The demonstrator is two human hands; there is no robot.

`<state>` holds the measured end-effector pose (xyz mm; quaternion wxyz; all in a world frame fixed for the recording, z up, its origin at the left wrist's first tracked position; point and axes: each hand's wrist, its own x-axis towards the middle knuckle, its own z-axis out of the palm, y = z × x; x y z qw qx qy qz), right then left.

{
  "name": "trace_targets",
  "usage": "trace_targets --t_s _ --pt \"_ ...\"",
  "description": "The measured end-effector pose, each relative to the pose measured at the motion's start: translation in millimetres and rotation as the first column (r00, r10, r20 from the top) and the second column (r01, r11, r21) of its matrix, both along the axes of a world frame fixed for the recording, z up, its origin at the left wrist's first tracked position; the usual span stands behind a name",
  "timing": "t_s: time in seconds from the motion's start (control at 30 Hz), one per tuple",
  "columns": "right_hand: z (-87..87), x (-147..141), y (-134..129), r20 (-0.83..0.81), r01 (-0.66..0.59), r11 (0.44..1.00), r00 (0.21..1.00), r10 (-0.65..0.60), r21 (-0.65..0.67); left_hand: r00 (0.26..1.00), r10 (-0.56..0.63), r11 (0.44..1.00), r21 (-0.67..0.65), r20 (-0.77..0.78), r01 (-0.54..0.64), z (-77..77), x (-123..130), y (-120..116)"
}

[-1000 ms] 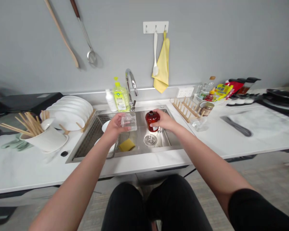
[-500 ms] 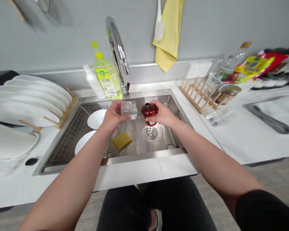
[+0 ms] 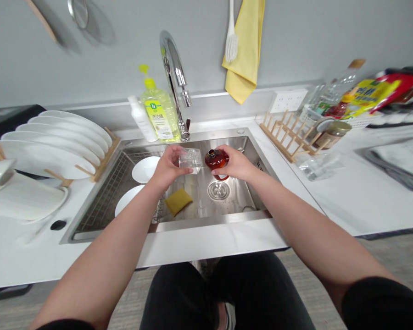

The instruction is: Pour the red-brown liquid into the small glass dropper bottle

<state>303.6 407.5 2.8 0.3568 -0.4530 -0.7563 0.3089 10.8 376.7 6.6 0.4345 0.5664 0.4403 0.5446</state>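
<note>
Our left hand point(image 3: 165, 168) grips a clear square glass point(image 3: 190, 160) and our right hand point(image 3: 236, 164) a dark red bottle point(image 3: 216, 159), the two now drawn nearly together above the steel sink point(image 3: 209, 222).

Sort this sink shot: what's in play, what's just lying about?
In play: left hand holding a clear glass container; right hand holding a dark red bottle.

Lying about: yellow sponge, white plates in the sink, drain strainer, green dish soap bottle, wooden plate rack.

Black short sleeves point(image 3: 378, 305), black trousers point(image 3: 179, 298), bare forearms point(image 3: 313, 231), bare hands point(image 3: 167, 169)
</note>
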Motion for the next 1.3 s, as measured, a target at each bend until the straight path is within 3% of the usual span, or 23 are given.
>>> trace_targets --t_s 0.63,1.3 --pt "1.8 -5.2 -7.7 0.001 -0.077 0.997 0.997 0.077 0.005 0.998 -0.029 0.996 0.079 -0.064 0.034 -3.1 -1.4 1.0" --pt "3.2 -5.9 -8.8 0.015 -0.133 0.991 0.991 0.132 0.02 0.988 -0.014 0.998 0.06 -0.156 0.024 1.6 -8.0 -2.3"
